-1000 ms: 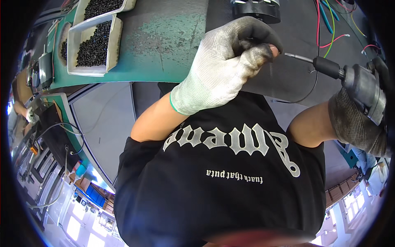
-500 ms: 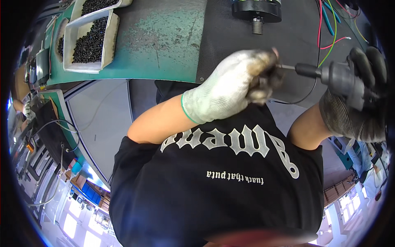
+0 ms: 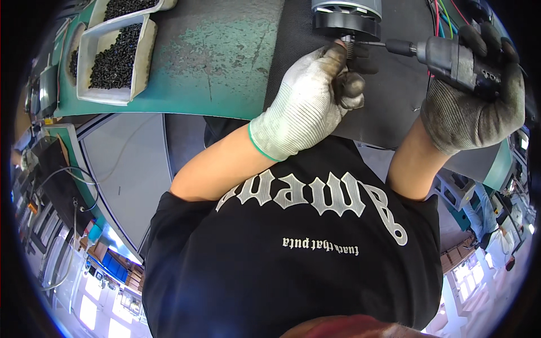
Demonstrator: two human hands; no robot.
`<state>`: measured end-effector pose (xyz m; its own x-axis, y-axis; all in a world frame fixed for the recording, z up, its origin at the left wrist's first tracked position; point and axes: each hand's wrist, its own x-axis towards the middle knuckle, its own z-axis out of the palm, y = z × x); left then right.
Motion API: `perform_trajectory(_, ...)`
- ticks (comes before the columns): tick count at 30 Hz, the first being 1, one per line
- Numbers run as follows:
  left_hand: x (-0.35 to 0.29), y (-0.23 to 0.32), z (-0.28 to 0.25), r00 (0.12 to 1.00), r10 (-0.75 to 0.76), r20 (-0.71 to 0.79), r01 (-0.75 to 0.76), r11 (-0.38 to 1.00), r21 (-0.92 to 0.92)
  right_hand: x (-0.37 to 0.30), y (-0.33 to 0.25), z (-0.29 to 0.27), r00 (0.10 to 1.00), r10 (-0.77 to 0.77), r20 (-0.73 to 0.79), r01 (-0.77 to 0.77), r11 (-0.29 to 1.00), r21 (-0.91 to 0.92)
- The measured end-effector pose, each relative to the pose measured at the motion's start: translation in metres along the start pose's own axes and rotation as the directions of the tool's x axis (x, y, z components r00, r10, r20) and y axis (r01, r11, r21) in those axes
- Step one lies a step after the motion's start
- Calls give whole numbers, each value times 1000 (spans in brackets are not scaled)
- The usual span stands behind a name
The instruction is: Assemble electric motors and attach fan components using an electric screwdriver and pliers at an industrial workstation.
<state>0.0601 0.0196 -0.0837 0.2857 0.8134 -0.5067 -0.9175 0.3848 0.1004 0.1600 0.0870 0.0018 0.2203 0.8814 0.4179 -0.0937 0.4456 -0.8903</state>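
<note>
A grey-and-black cylindrical motor [image 3: 346, 23] lies at the far edge of the view, its threaded shaft [image 3: 350, 49] pointing toward me. My left hand [image 3: 315, 93], in a whitish glove with blackened fingertips, is closed at that shaft, thumb and forefinger pinched together beside it. Whatever small thing sits between those fingertips is hidden. In a dark-streaked glove, my right hand [image 3: 473, 112] grips a dark power screwdriver [image 3: 451, 61] held level. Its thin bit [image 3: 372, 43] points left and reaches the shaft by my left fingertips; contact cannot be made out.
On the worn green mat [image 3: 225, 62] at the left, a white bin [image 3: 143, 62] holds many small black screw-like pieces, with a second such bin [image 3: 101, 12] behind it. Coloured wires [image 3: 445, 17] lie at the far right. A dark mat [image 3: 389, 96] lies beneath the motor.
Both hands have moved farther away, up to the motor's shaft, and the screwdriver has shifted left with them. The whole view has also tilted slightly.
</note>
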Motion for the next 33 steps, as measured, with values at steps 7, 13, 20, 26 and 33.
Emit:
perform_trajectory(7, 1, 3, -12, 989, -53, 140, 65, 994, -84, 1, 8, 8, 999, -38, -26, 35, 992, -117)
perform_trajectory(13, 0, -2, -6, 996, 72, 55, -83, 965, 247, -7, 2, 8, 997, -57, -52, 45, 979, -197)
perform_trajectory(20, 4, 3, -7, 993, 79, 83, -105, 912, 397, -3, 4, 5, 992, -96, -78, 69, 954, -290)
perform_trajectory(26, -2, 6, -7, 988, 136, 73, -154, 862, 482, 0, 33, -12, 947, -277, 162, 321, 818, -478)
perform_trajectory(33, -8, 6, -8, 809, 460, 365, -313, -187, 931, 34, -1, -89, 995, 10, -101, 34, 905, 424)
